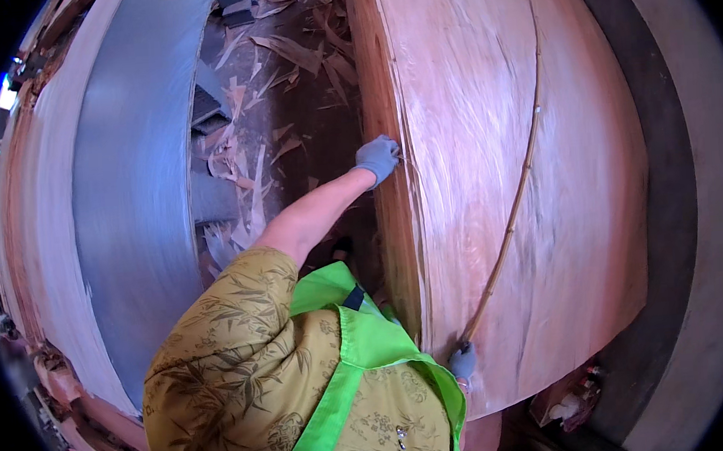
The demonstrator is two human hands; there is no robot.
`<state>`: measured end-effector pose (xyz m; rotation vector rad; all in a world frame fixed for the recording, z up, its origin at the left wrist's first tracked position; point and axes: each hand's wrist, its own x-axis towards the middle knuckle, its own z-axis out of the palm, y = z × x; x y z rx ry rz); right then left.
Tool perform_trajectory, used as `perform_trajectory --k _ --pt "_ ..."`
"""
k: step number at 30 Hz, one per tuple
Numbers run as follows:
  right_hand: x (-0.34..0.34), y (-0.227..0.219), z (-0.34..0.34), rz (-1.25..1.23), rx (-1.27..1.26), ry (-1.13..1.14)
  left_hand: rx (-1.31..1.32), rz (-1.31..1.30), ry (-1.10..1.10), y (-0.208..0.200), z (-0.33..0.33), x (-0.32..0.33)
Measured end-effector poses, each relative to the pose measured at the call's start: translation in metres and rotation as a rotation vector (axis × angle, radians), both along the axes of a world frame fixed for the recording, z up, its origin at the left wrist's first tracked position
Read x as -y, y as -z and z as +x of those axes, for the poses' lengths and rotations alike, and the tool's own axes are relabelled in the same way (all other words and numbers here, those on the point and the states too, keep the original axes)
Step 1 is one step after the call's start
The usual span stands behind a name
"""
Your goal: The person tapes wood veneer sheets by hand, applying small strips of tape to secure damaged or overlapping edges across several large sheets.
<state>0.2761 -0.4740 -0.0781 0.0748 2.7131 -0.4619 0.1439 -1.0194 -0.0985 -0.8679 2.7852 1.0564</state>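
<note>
- Our gloved left hand (378, 159) is at the edge of the pale sheets (464, 134); we cannot tell whether it grips one.
- Our right hand (463, 359) grips the bamboo stick (509, 228), which extends over the sheets.

Pale scraps (292, 56) litter the floor (308, 120) beside a broad blue-grey sheet (136, 174); clutter (568, 402) (too small to make out) sits at lower right.

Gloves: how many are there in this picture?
2: one glove on the left hand, at the left edge of the wood sheets; another on the right hand, holding the stick. Others may be hidden.
</note>
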Motion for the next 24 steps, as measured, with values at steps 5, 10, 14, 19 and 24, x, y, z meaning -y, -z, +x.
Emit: perform_trajectory --k 5,10,14,19,24 --pt "0.009 0.001 0.001 0.039 0.022 0.082 -0.089 0.294 0.077 -0.015 0.008 0.019" --pt "0.015 -0.005 -0.002 0.049 0.016 0.111 0.036 0.583 0.079 -0.047 0.009 0.017" --pt "0.006 0.003 -0.001 -0.001 -0.024 0.108 0.096 0.378 0.253 -0.041 0.006 0.017" --pt "0.001 0.008 0.005 0.044 -0.048 0.103 0.140 0.647 0.141 -0.038 -0.004 0.004" --pt "0.013 0.000 0.001 0.099 -0.028 0.129 0.069 0.524 0.238 -0.016 -0.006 0.010"
